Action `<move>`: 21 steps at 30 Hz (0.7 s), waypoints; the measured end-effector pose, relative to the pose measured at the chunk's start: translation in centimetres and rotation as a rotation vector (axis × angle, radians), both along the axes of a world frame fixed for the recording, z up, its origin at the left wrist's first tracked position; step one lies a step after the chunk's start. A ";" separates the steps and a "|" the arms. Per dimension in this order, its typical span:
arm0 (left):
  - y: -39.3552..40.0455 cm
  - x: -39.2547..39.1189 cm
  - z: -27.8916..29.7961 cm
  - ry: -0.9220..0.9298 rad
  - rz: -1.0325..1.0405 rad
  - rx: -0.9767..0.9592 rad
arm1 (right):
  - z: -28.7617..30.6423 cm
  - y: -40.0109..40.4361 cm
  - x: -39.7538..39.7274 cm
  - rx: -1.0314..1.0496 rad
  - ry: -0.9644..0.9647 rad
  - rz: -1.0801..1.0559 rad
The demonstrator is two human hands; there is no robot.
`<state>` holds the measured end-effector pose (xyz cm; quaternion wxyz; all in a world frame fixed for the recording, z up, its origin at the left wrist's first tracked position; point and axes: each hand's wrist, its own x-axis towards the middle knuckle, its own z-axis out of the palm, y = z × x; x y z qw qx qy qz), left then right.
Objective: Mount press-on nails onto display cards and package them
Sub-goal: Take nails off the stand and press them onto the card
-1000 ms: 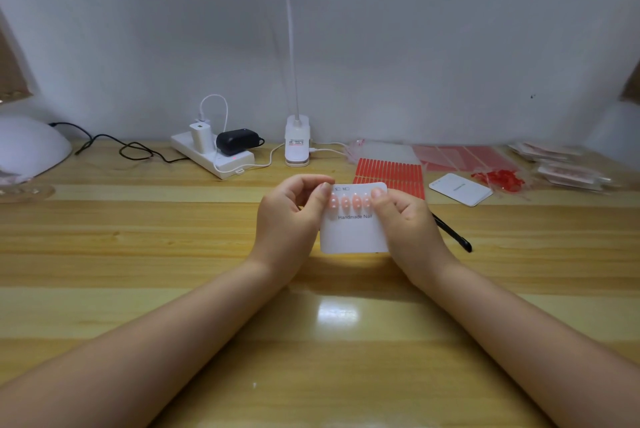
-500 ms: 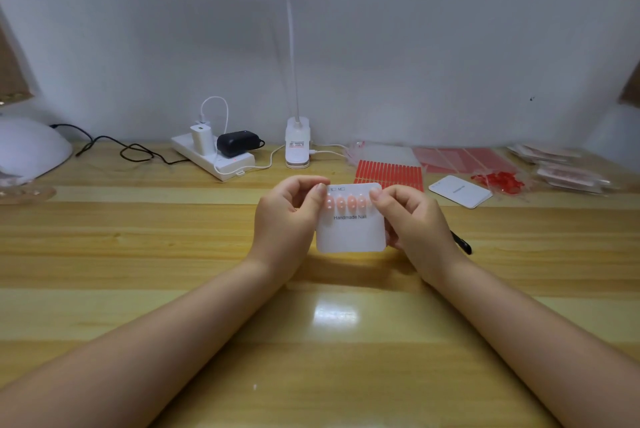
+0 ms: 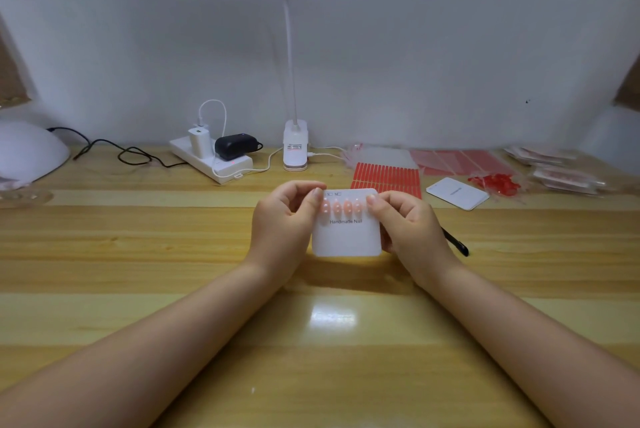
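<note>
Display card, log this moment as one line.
display card | left hand and right hand hold edges | four pink nails mounted

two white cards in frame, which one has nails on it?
The card held upright between the left hand and right hand: it carries a row of pink nails. The other card lies flat on the table, bare.

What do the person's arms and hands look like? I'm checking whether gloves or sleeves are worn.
Both forearms are bare, with no sleeves in view. The left hand and right hand wear no gloves. No rings, watch or bracelets show. The visible fingernails are short and look unpainted.
</note>
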<state>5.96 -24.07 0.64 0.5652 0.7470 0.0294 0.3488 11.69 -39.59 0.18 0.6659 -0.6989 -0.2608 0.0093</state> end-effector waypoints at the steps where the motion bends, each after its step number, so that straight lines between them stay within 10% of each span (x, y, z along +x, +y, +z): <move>1: 0.0 0.0 0.0 0.000 0.001 0.000 | 0.0 0.0 0.0 0.013 0.010 0.018; 21: 0.7 0.6 -0.3 0.064 -0.036 -0.041 | 0.2 -1.6 1.6 -0.159 -0.082 0.024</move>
